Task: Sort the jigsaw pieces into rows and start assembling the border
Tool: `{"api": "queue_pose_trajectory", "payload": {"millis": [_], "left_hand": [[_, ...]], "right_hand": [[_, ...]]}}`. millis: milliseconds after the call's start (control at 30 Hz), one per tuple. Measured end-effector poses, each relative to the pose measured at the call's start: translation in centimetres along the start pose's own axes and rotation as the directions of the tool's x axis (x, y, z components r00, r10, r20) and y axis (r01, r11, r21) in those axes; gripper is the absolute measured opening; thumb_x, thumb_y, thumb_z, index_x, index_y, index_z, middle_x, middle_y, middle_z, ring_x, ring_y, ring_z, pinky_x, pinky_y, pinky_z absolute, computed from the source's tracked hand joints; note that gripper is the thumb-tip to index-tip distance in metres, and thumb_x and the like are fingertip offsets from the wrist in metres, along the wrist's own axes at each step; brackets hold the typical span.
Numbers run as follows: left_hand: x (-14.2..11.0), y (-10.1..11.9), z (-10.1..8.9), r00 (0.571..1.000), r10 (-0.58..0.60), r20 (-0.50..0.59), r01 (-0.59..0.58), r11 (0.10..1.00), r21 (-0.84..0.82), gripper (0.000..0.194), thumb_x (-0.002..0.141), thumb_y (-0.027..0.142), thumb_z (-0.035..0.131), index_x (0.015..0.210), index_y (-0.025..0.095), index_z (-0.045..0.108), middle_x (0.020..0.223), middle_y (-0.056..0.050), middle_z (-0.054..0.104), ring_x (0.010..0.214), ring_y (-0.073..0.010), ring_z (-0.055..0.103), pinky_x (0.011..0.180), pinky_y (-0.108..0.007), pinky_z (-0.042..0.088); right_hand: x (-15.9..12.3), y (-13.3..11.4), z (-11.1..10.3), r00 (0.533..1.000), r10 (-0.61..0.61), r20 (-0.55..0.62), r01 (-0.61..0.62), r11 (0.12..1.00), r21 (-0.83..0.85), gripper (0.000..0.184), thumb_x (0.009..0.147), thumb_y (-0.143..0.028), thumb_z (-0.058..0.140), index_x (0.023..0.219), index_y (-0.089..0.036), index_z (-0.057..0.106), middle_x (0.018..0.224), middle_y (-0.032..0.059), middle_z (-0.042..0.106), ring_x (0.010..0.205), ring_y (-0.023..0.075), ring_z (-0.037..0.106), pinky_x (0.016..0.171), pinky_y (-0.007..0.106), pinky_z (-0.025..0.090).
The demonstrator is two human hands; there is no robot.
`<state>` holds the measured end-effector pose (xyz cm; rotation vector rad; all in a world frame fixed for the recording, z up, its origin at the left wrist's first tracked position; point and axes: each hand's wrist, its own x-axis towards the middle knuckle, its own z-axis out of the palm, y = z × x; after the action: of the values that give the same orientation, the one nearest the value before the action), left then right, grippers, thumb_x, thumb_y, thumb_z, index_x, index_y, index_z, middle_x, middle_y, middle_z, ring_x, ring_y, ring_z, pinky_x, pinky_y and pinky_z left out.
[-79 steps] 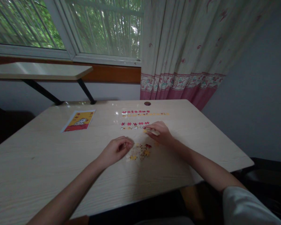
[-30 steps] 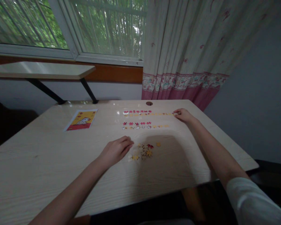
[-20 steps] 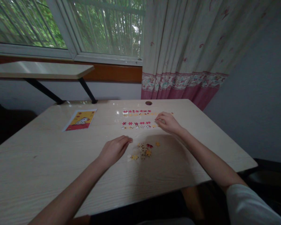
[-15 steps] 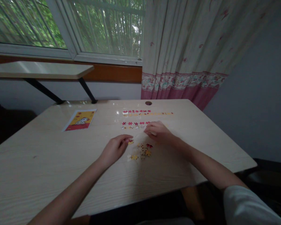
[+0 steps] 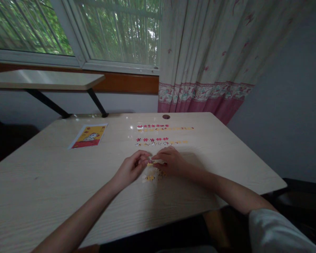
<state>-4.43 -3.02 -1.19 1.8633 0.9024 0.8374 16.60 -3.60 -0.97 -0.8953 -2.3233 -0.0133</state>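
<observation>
Item: small puzzle piece (image 5: 150, 163), yellow and dark-marked, found between the fingertips of both hands. Grasped, it appears, by the curled left hand (image 5: 131, 168); the right hand (image 5: 173, 162) is partly bent, and whether the piece is gripped by it cannot be told.
Change: the right hand has been brought back from the rows to the left; the piece is thus put, by judgement, within reach of both.
Stock: loose pieces (image 5: 150, 178), partly hidden by the right hand; far rows (image 5: 153, 125) and near rows (image 5: 152, 140) beyond.
Edges: desk (image 5: 55, 189) bounded well right of the rows; wider room afforded leftward, towards the printed picture (image 5: 91, 137); passage between near rows and loose pieces kept narrow.
</observation>
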Motion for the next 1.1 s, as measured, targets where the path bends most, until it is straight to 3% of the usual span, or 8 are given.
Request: {"api": "queue_pose_trajectory", "payload": {"millis": [267,400,500,600,733,900,1000,1100], "left_hand": [[0.1,0.6,0.0,1.0,0.009,-0.009,-0.009,0.998,0.058,0.021,0.086,0.031,0.048,0.099,0.016,0.052,0.076,-0.001,0.056,0.066,-0.0113,0.05,0.059,-0.021,0.04],[-0.1,1.0,-0.5,0.998,0.041,-0.043,-0.031,0.977,0.213,0.024,0.086,0.032,0.045,0.101,0.015,0.053,0.077,-0.002,0.058,0.061,-0.0102,0.05,0.054,-0.02,0.04],[-0.2,1.2,-1.1,0.994,0.106,0.016,-0.102,0.893,0.439,0.022,0.088,0.03,0.043,0.102,0.018,0.055,0.079,-0.002,0.059,0.059,-0.0104,0.05,0.055,-0.021,0.041],[-0.3,1.3,-1.6,0.975,0.169,0.147,-0.223,0.782,0.582,0.02,0.089,0.027,0.039,0.095,0.019,0.056,0.086,-0.003,0.06,0.072,-0.0136,0.056,0.065,-0.025,0.044],[-0.3,1.1,-1.9,0.961,0.169,0.22,-0.272,0.729,0.629,0.02,0.09,0.025,0.036,0.092,0.019,0.055,0.087,-0.004,0.061,0.078,-0.0151,0.057,0.069,-0.026,0.046],[-0.3,0.9,-2.1,0.953,0.17,0.25,-0.292,0.726,0.623,0.02,0.09,0.025,0.037,0.091,0.018,0.056,0.085,-0.004,0.061,0.077,-0.0147,0.058,0.069,-0.026,0.046],[-0.3,1.1,-2.3,0.948,0.154,0.278,-0.298,0.738,0.606,0.02,0.09,0.025,0.038,0.089,0.019,0.056,0.085,-0.003,0.061,0.077,-0.0146,0.058,0.068,-0.025,0.045],[-0.3,1.3,-2.6,0.947,0.117,0.299,-0.282,0.75,0.598,0.019,0.09,0.03,0.041,0.09,0.019,0.057,0.085,-0.003,0.061,0.076,-0.0147,0.058,0.067,-0.025,0.044]], "right_hand": [[0.1,-0.1,-0.5,0.993,-0.102,-0.06,0.098,0.994,-0.055,0.019,0.086,-0.035,0.052,0.091,-0.021,0.064,0.081,0.0013,0.067,0.073,0.0117,0.059,0.071,0.027,0.037],[0.3,1.7,-1.8,0.991,-0.069,-0.117,0.058,0.994,-0.098,0.018,0.086,-0.033,0.051,0.095,-0.023,0.064,0.082,0.0011,0.068,0.075,0.0122,0.059,0.071,0.028,0.035],[0.3,3.4,-2.8,0.973,0.008,-0.23,-0.038,0.991,-0.126,0.018,0.085,-0.032,0.053,0.094,-0.021,0.064,0.084,0.0025,0.068,0.078,0.013,0.059,0.074,0.028,0.035],[0.2,4.5,-3.3,0.959,0.032,-0.28,-0.081,0.983,-0.165,0.019,0.085,-0.032,0.053,0.093,-0.021,0.066,0.081,0.0029,0.068,0.077,0.0132,0.06,0.075,0.029,0.036],[0.0,4.9,-3.3,0.968,0.038,-0.247,-0.088,0.977,-0.193,0.019,0.085,-0.033,0.053,0.094,-0.022,0.066,0.08,0.0019,0.068,0.077,0.013,0.059,0.075,0.029,0.036],[-0.1,5.3,-3.7,0.975,0.025,-0.22,-0.074,0.973,-0.218,0.019,0.086,-0.033,0.052,0.096,-0.022,0.065,0.084,0.0015,0.068,0.079,0.0131,0.059,0.075,0.029,0.034],[-0.2,6.7,-4.7,0.984,0.031,-0.173,-0.076,0.962,-0.261,0.021,0.086,-0.033,0.051,0.097,-0.022,0.064,0.087,0.0024,0.069,0.082,0.0145,0.059,0.076,0.03,0.032],[-0.6,9.5,-6.3,0.98,0.121,-0.157,-0.163,0.943,-0.291,0.023,0.087,-0.034,0.049,0.099,-0.02,0.064,0.093,0.005,0.068,0.086,0.0163,0.059,0.079,0.031,0.032]]}}
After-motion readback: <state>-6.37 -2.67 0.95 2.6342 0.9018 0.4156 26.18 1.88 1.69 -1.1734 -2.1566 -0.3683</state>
